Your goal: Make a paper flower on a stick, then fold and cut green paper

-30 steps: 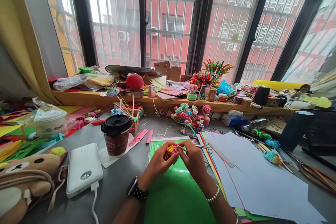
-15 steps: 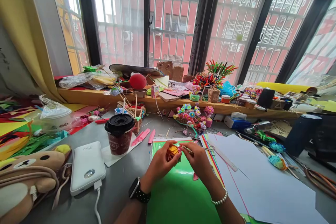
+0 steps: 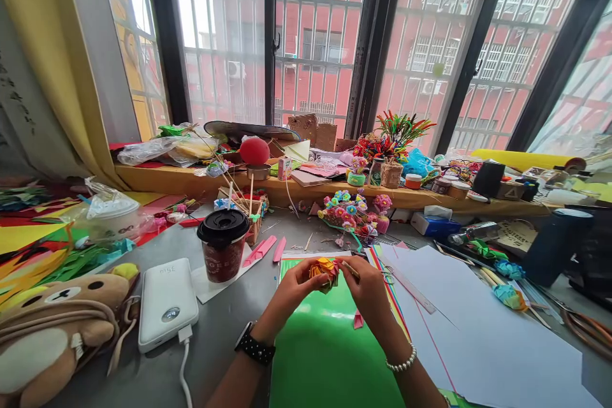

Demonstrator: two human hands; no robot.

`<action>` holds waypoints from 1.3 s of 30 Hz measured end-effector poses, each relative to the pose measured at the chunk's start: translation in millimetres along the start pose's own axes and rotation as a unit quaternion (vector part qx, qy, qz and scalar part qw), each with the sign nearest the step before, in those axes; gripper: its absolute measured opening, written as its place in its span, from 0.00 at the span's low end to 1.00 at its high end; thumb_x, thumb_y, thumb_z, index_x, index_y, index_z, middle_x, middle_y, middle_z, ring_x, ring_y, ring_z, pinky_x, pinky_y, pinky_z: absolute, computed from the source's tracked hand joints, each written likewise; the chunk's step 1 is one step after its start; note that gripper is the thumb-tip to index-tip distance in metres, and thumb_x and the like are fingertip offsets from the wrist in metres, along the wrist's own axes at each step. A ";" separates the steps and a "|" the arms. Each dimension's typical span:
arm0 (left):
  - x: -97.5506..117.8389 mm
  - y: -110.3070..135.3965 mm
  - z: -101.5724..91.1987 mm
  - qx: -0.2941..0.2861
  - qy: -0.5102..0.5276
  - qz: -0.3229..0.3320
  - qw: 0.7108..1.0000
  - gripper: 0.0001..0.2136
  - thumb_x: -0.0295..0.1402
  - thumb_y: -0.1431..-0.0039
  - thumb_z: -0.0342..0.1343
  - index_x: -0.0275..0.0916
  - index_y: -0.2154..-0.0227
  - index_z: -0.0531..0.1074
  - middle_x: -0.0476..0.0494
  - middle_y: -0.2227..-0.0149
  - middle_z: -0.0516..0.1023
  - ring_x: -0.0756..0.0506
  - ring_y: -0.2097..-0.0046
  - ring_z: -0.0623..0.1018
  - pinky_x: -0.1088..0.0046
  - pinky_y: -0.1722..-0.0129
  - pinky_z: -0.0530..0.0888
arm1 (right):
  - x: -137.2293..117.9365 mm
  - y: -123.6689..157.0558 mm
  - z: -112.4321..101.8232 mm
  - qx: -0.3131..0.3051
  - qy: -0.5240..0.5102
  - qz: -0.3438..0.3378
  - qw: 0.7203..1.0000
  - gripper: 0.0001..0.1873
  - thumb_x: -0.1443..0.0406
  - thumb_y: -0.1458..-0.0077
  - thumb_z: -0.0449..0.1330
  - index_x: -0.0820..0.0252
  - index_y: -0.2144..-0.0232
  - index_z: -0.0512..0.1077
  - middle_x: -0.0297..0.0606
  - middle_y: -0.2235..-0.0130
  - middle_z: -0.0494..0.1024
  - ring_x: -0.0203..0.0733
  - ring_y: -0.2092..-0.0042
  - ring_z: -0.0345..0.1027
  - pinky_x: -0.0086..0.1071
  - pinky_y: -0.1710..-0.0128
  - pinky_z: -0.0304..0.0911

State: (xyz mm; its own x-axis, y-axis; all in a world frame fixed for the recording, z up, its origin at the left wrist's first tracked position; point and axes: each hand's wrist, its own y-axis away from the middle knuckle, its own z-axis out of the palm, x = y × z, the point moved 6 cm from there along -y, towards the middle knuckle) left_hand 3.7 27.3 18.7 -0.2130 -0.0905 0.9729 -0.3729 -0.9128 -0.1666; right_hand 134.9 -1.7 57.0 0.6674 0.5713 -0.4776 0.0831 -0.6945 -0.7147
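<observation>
My left hand (image 3: pixel 297 287) is closed around a folded paper flower (image 3: pixel 324 269), yellow and orange with pink parts, held above a glossy green sheet (image 3: pixel 329 350). My right hand (image 3: pixel 367 290) is closed at the flower's right side, its fingertips pinching a thin tan stick (image 3: pixel 351 269) that points toward the folds. Part of the flower is hidden behind my left fingers. A small pink paper piece (image 3: pixel 358 319) lies on the green sheet, below my right hand.
Left of my hands stand a lidded dark red cup (image 3: pixel 223 248), a white power bank (image 3: pixel 168 306) and a plush bear (image 3: pixel 62 325). Pink paper strips (image 3: pixel 261 250) lie beyond the cup. White sheets (image 3: pixel 488 325) and a ruler (image 3: pixel 415 290) are to the right; crafted flowers (image 3: pixel 351 210) sit ahead.
The paper flower has turned in my left hand, showing more of its folded petals. My right hand has shifted slightly right, and the stick shows more. The view has moved a little.
</observation>
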 end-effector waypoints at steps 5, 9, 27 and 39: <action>1.6 1.4 -0.5 -0.013 0.000 -0.002 1.000 0.21 0.35 0.58 0.61 0.36 0.59 0.68 0.39 0.59 0.73 0.41 0.57 0.72 0.66 0.59 0.68 | -3.4 0.1 -3.7 0.015 -0.001 0.002 1.000 0.12 0.70 0.49 0.49 0.60 0.67 0.72 0.39 0.69 0.76 0.41 0.66 0.69 0.32 0.66 0.63; 2.5 1.3 -1.7 -0.009 0.013 0.011 1.000 0.21 0.33 0.58 0.61 0.35 0.58 0.67 0.40 0.59 0.74 0.42 0.57 0.72 0.66 0.58 0.68 | -6.4 -1.3 -5.4 0.003 -0.014 0.011 1.000 0.12 0.70 0.50 0.50 0.60 0.66 0.72 0.39 0.68 0.76 0.42 0.66 0.69 0.32 0.67 0.63; 17.0 10.9 13.2 -0.068 -0.019 0.058 0.996 0.28 0.24 0.58 0.61 0.42 0.52 0.58 0.43 0.55 0.69 0.44 0.56 0.71 0.68 0.58 0.69 | 0.7 -1.7 -9.6 0.012 -0.011 0.031 0.999 0.09 0.66 0.48 0.51 0.60 0.70 0.71 0.40 0.69 0.76 0.42 0.67 0.69 0.32 0.67 0.63; 14.2 10.2 7.5 -0.005 -0.114 0.101 0.988 0.20 0.31 0.58 0.61 0.38 0.61 0.62 0.42 0.61 0.72 0.44 0.61 0.74 0.68 0.65 0.74 | 6.0 -5.0 -11.1 -0.005 -0.019 0.049 0.999 0.11 0.63 0.48 0.52 0.59 0.71 0.73 0.38 0.72 0.76 0.41 0.71 0.69 0.30 0.72 0.62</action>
State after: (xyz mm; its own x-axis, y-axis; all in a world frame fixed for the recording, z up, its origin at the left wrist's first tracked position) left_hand 3.6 13.7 32.0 -0.0766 -0.3595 0.9300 -0.3532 -0.8625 -0.3625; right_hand 146.7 0.3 63.4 0.6438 0.5165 -0.5646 0.0263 -0.7523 -0.6583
